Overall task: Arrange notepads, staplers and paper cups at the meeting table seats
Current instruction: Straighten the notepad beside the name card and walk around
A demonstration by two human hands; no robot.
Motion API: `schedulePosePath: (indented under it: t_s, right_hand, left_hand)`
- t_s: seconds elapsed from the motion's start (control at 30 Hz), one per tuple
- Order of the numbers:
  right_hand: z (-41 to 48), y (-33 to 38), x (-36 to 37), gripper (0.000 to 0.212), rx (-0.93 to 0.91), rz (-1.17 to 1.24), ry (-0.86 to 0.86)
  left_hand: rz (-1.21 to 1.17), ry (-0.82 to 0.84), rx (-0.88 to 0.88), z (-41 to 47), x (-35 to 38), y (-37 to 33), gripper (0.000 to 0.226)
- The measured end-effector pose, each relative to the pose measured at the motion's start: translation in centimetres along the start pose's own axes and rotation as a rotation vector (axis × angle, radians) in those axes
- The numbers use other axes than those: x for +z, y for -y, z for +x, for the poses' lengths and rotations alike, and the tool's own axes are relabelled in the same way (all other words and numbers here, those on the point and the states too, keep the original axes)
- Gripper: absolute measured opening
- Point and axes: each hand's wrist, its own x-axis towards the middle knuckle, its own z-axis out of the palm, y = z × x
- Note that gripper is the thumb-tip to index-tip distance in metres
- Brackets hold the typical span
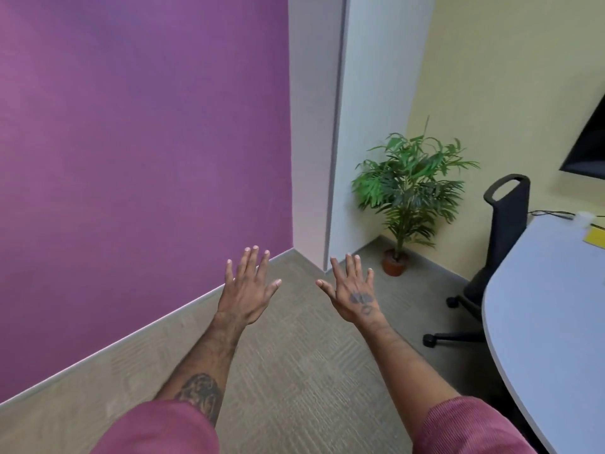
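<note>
Hands, left hand [249,291] and right hand [353,294], are empty with fingers spread apart, so turn toward the table [543,309] first to find things.

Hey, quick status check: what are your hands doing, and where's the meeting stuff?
Left hand and right hand open, empty, over carpet. Table at right, yellow notepad at far edge. Chair beside table.

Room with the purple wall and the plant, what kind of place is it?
Probably an office meeting room. A big pale table stands at the right with a black wheeled office chair pushed up to it, a dark screen hangs on the yellow wall, and carpet covers the floor.
</note>
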Motion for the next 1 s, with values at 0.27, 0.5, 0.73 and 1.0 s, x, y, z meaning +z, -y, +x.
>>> schedulePosePath:
  t_s: [0.27, 0.5, 0.73, 1.0]
  right_hand:
    - [9.2, -7.0, 0.4, 0.081, 0.097, -0.035, -0.006]
    - [17.8, -14.9, -1.0, 0.078, 0.142, -0.038, -0.012]
    - [24.1, -22.0, -2.3, 0.080, 0.215, -0.061, -0.041]
    - [30.6, -29.7, -2.2, 0.082, 0.356, -0.078, -0.062]
  left_hand:
    - [-0.031, 0.020, 0.091, 11.8, 2.8, -4.4, 0.076]
    - [-0.064, 0.010, 0.134, 23.9, 4.0, -9.9, 0.075]
    - [-0.082, 0.009, 0.215, 33.0, 5.5, -15.3, 0.075]
    - [-0.152, -0.001, 0.364, 44.5, 7.5, -21.8, 0.073]
